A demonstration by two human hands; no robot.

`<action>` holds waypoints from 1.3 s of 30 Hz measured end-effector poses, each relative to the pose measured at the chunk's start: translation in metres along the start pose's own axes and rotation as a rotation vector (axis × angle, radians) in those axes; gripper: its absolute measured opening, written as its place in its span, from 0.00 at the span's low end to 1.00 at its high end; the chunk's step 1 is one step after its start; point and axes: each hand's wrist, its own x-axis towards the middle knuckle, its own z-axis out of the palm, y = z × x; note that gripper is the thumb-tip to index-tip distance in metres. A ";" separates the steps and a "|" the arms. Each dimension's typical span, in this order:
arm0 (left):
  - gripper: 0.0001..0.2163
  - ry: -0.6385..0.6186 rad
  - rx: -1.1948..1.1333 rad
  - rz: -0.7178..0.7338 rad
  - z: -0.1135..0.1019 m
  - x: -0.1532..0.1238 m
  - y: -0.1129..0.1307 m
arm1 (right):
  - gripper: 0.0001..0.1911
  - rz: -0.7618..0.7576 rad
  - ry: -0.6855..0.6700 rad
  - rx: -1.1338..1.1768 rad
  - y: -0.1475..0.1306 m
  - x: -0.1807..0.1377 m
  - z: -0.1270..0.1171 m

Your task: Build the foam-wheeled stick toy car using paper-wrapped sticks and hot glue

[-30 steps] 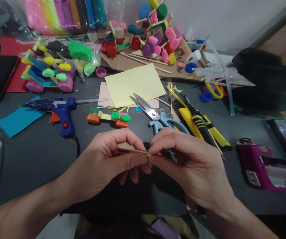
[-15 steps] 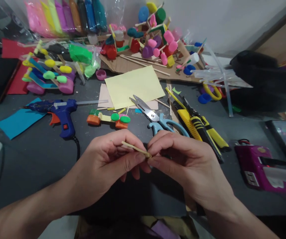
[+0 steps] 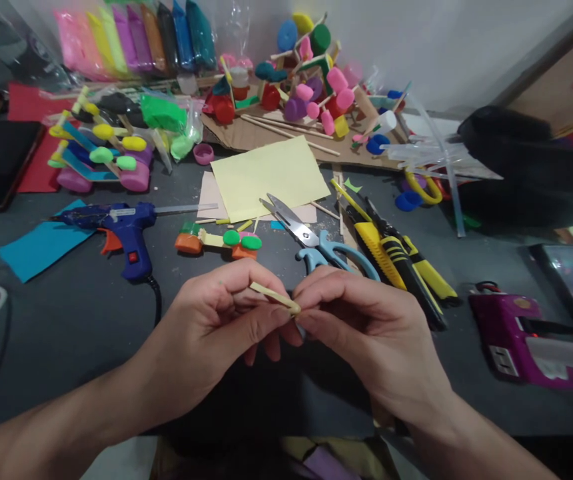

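Head view: left hand [image 3: 211, 327] and right hand [image 3: 366, 327] both pinch a thin wooden stick [image 3: 275, 297], whose free end has tilted up toward 10 o'clock, scissors [image 3: 316, 240] just beyond at 12.

We see a dark grey table [image 3: 66, 313] bearing a blue glue gun [image 3: 119, 227], scissors [image 3: 316, 240], yellow paper [image 3: 266, 175] and a teal sheet [image 3: 39, 243] near its left edge.

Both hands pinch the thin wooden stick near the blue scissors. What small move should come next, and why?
Probably keep the left hand steady and let the right hand work the end of the thin wooden stick: both pinch it at that end, above the dark grey table, with the blue-handled scissors lying just behind.
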 end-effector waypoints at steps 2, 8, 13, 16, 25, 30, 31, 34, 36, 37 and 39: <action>0.05 -0.002 0.005 0.005 0.000 0.000 0.000 | 0.06 0.020 -0.003 0.048 0.001 0.000 0.001; 0.05 0.013 0.039 0.017 0.001 -0.003 0.000 | 0.09 0.064 -0.014 0.111 0.002 0.002 0.002; 0.05 0.009 0.056 0.036 0.001 -0.003 0.000 | 0.08 0.092 -0.028 0.157 0.002 0.002 0.001; 0.05 -0.003 0.073 0.031 0.001 -0.002 0.000 | 0.08 0.141 -0.031 0.224 0.001 0.002 0.002; 0.05 -0.003 0.209 0.017 0.002 -0.006 0.001 | 0.08 0.208 -0.039 0.392 0.006 0.005 0.004; 0.07 0.024 0.293 -0.018 0.002 -0.005 0.001 | 0.08 0.216 -0.029 0.413 0.008 0.004 0.003; 0.07 0.017 0.294 -0.021 0.002 -0.005 0.001 | 0.08 0.218 -0.029 0.423 0.009 0.003 0.003; 0.07 0.002 0.285 -0.021 0.003 -0.004 0.001 | 0.09 0.240 -0.030 0.454 0.012 0.003 0.003; 0.07 -0.001 0.278 -0.016 0.004 -0.004 0.002 | 0.10 0.249 -0.036 0.485 0.014 0.004 0.004; 0.07 0.001 0.274 -0.013 0.004 -0.004 0.002 | 0.09 0.248 -0.043 0.503 0.015 0.004 0.004; 0.07 0.006 0.272 -0.015 0.005 -0.003 0.002 | 0.09 0.242 -0.053 0.525 0.016 0.005 0.004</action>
